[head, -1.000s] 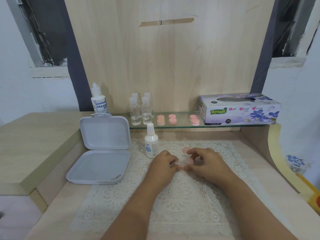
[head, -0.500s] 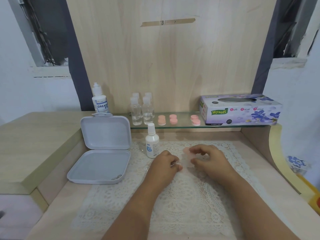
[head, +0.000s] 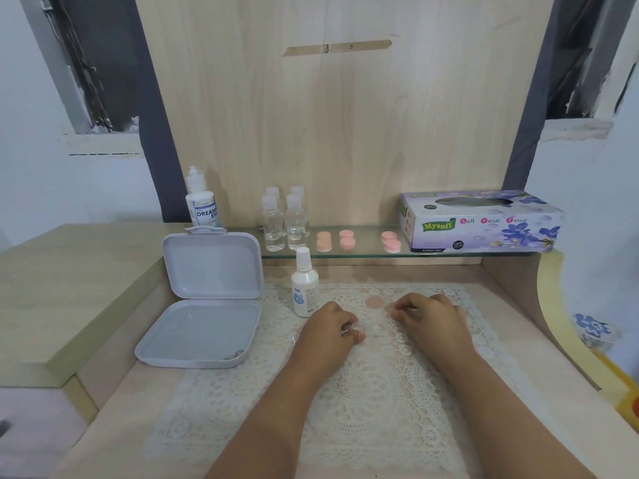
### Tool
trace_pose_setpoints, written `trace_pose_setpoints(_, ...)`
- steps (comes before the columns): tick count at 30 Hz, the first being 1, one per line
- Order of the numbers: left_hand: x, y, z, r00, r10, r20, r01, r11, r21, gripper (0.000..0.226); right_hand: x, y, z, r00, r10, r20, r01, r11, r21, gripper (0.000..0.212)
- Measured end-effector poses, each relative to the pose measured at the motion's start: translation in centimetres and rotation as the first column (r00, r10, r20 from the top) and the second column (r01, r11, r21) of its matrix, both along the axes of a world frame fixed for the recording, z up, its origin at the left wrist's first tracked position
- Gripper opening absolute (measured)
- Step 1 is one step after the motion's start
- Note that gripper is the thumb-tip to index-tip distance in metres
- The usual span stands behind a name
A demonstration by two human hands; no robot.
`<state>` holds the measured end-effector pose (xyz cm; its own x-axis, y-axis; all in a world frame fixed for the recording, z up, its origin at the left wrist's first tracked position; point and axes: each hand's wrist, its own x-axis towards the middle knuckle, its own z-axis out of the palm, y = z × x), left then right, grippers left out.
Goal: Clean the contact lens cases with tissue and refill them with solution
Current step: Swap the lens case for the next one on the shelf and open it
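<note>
My left hand (head: pixel 330 328) rests on the lace mat and pinches one end of a clear contact lens case (head: pixel 375 332) between thumb and fingers. My right hand (head: pixel 427 316) sits a little to the right of the case with its fingers curled, and a small pale pink cap (head: pixel 391 307) shows at its fingertips. Another pink cap (head: pixel 375 301) lies loose on the mat between the hands. A small white solution bottle (head: pixel 304 288) stands upright just left of my left hand. The tissue box (head: pixel 480 221) is on the glass shelf at the right.
An open grey plastic box (head: pixel 204 305) lies at the left of the mat. The glass shelf (head: pixel 366 254) carries several clear bottles (head: pixel 285 223), several pink lens cases (head: pixel 345 238) and a larger solution bottle (head: pixel 200 198). A raised wooden ledge (head: pixel 69 292) borders the left.
My right hand has left the lens case and moved right and slightly back, fingers still curled. My left hand has kept its pinch on the case and hardly moved.
</note>
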<state>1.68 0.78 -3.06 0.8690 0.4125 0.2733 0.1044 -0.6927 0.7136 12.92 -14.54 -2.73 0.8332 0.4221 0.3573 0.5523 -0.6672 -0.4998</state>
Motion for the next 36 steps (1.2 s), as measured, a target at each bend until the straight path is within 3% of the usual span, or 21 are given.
trace_pose_setpoints(6,-0.4,-0.1,0.2,1.000,0.019,0.014,-0.019,1.000,0.000,0.022,-0.2,-0.1,0.3,1.000,0.002,0.028,-0.002,1.000,0.014,0.020)
trace_pose_setpoints(11,-0.8,-0.4,0.6,0.998,0.043,0.040,-0.042,0.999,-0.029,0.020,-0.4,-0.2,0.1,0.998,0.008,0.063,-0.004,0.998,-0.063,0.025)
trace_pose_setpoints(19,-1.3,-0.1,1.7,0.994,0.094,0.052,-0.086,0.985,-0.150,0.024,-1.1,-0.4,0.7,0.998,0.026,0.063,-0.029,0.998,0.052,0.014)
trace_pose_setpoints(23,-1.3,0.1,2.2,0.994,0.098,0.048,-0.087,0.976,-0.199,0.027,-1.5,-0.6,1.1,0.997,0.065,0.030,-0.067,0.995,0.071,0.005)
trace_pose_setpoints(28,-1.8,0.7,3.1,0.993,0.107,0.047,-0.089,0.953,-0.291,0.026,-1.9,-0.4,2.5,0.997,0.065,-0.036,-0.062,0.996,0.063,0.017)
trace_pose_setpoints(32,-3.3,1.9,4.0,0.989,0.136,0.056,-0.109,0.935,-0.338,0.024,-2.2,0.4,3.3,0.988,0.088,-0.130,-0.085,0.996,0.027,0.008)
trace_pose_setpoints(36,-5.3,3.6,5.1,0.978,0.189,0.083,-0.150,0.928,-0.341,0.013,-3.3,1.7,4.1,0.974,0.157,-0.161,-0.148,0.986,0.072,0.008)
